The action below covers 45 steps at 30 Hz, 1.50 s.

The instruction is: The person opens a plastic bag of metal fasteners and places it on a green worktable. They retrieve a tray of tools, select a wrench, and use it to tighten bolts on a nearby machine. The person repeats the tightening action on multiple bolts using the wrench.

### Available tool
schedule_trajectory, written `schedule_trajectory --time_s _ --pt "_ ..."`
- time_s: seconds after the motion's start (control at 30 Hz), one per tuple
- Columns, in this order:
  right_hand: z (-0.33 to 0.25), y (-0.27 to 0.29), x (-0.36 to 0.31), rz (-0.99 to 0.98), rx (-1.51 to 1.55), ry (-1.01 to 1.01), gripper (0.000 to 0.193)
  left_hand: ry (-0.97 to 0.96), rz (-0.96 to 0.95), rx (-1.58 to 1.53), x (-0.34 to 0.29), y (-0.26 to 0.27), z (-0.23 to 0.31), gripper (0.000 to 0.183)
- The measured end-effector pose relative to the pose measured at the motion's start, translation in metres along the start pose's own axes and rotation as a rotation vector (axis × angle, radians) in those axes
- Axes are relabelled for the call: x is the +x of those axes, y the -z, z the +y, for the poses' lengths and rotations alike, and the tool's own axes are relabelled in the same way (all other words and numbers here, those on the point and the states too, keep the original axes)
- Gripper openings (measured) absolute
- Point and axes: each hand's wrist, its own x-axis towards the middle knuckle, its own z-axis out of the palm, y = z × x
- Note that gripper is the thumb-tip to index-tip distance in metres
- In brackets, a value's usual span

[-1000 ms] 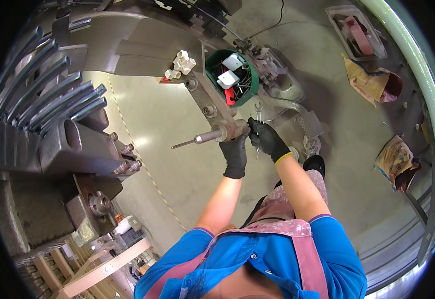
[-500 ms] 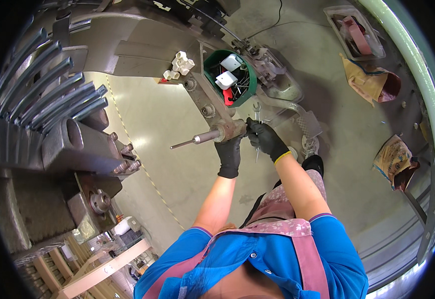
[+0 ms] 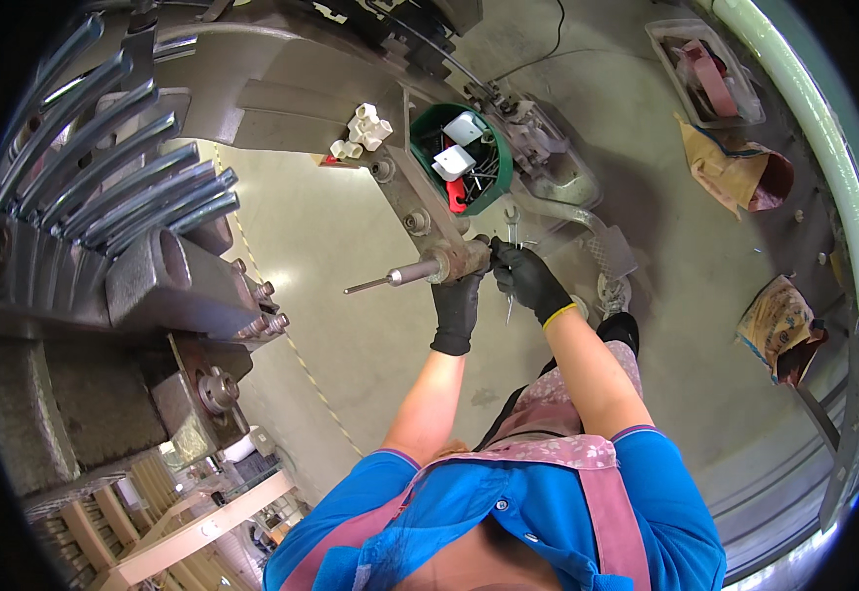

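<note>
My left hand (image 3: 457, 313), in a black glove, reaches up under a rusty metal cylinder (image 3: 461, 259). Its fingers are hidden behind that part. Out of the cylinder's left end sticks a grey stepped rod (image 3: 405, 274) with a thin tip. At the right end is my right hand (image 3: 531, 281), black-gloved with a yellow cuff. Its fingers are bent and pressed together at the cylinder's end. An open-ended wrench (image 3: 512, 215) runs through this hand, its jaw showing above and its shaft below. Just beyond stands a green bin (image 3: 418, 148) with white pieces, a red-handled tool and several metal tools.
White plastic fittings (image 3: 365, 130) lie on the machine frame. A row of bent metal bars (image 3: 144, 163) rises at the left above a steel block (image 3: 168, 286). On the right are a clear tub (image 3: 658, 49), a paper bag (image 3: 730, 167) and another bag (image 3: 779, 325). A pedal (image 3: 615, 254) is near my foot.
The machine and bin appear shifted slightly right in the picture, along with my hands. Both hands keep their places at the cylinder.
</note>
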Motion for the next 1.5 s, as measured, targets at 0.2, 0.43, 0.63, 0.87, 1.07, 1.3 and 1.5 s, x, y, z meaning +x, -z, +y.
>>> schedule_trajectory --time_s 0.2,0.43,0.63,0.87,1.07,1.3,1.5 --pt "-0.001 0.004 0.001 -0.033 -0.013 0.033 0.019 -0.098 0.111 -0.005 -0.003 -0.008 -0.015 0.032" --pt "-0.001 -0.005 -0.019 0.133 -0.158 0.015 0.019 -0.088 0.186 0.041 -0.022 -0.022 -0.001 0.026" --pt "-0.002 -0.012 -0.063 0.275 -0.726 0.245 0.022 -0.022 0.047 0.103 -0.021 -0.009 0.021 0.029" --pt "0.016 -0.049 -0.104 0.214 -0.515 0.091 0.025 0.059 0.024 -0.169 -0.036 -0.008 0.030 0.029" --pt "0.012 -0.069 -0.108 0.149 -0.432 0.121 0.023 0.119 -0.050 -0.126 -0.043 -0.004 0.040 0.027" --pt "0.016 -0.085 -0.096 0.099 -0.457 0.213 0.024 0.353 -0.048 -0.059 -0.041 0.009 0.043 0.025" --pt "-0.010 -0.076 -0.092 0.093 -0.681 0.014 0.022 0.137 -0.108 -0.120 -0.035 0.013 0.041 0.030"
